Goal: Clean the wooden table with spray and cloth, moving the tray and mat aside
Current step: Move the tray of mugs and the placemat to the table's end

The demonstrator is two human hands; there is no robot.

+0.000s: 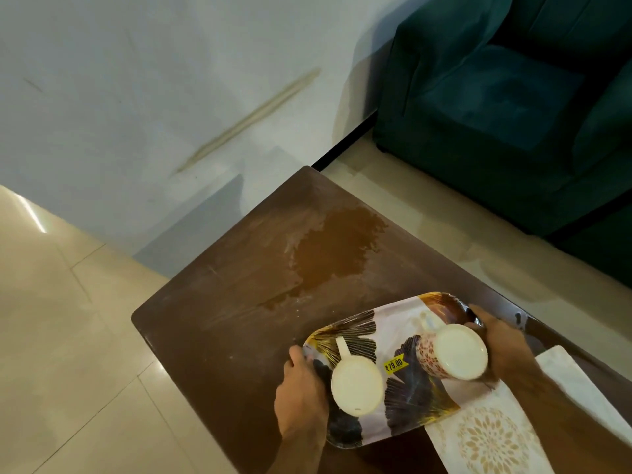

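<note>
A dark wooden table (219, 323) fills the lower middle of the head view, with a dry darker patch (337, 249) amid pale wipe streaks near its far end. A leaf-patterned tray (386, 331) with a yellow price sticker carries two upturned cream cups (355, 384) (456, 350). My left hand (301, 391) grips the tray's left rim. On the right rim, my right hand (502, 340) holds the tray. A white mat with a gold floral print (492, 439) lies under the tray's near right corner. Neither spray nor cloth is in view.
A teal sofa (506, 107) stands at the far right, close to the table's far corner. A pale wall (154, 97) runs behind the table's far left edge. Glossy beige floor tiles (61, 354) lie to the left.
</note>
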